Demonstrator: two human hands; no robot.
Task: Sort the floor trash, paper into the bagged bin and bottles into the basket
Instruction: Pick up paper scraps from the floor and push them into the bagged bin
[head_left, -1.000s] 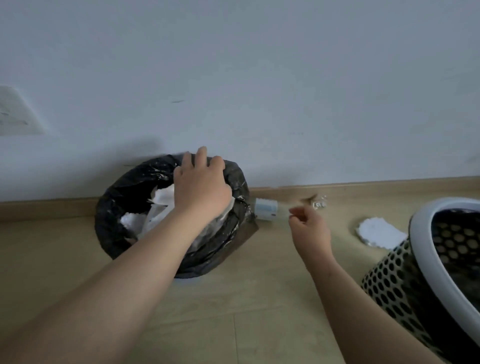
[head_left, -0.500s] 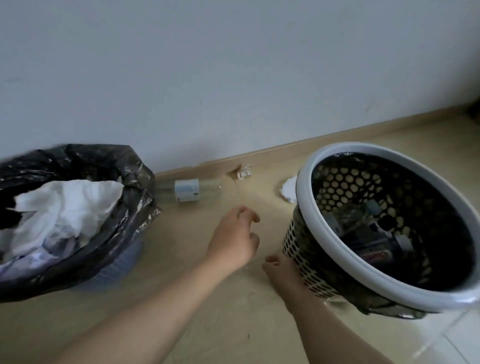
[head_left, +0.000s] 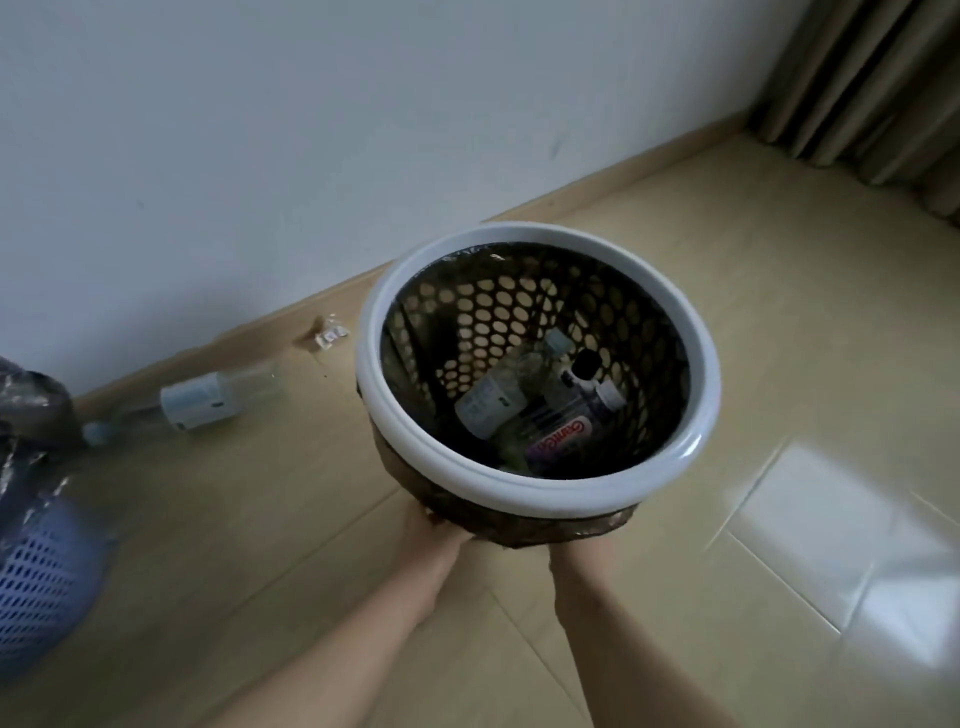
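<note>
We find the basket (head_left: 540, 500) at the middle of the floor (head_left: 737, 291), with several bottles (head_left: 491, 404) lying in its bottom. Left of it, along the floor's edge by the wall (head_left: 260, 130), lies a loose bottle (head_left: 208, 402). A scrap (head_left: 328, 335) sits between the two, at that same edge. The bagged bin (head_left: 36, 571) stands far left, and a curtain (head_left: 883, 88) hangs at the far right corner. Our left hand (head_left: 434, 535) and right hand (head_left: 575, 558) meet the basket's near side from below.

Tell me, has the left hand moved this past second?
Yes: the left hand quit the bagged bin, going right past the bottle to the basket.
</note>
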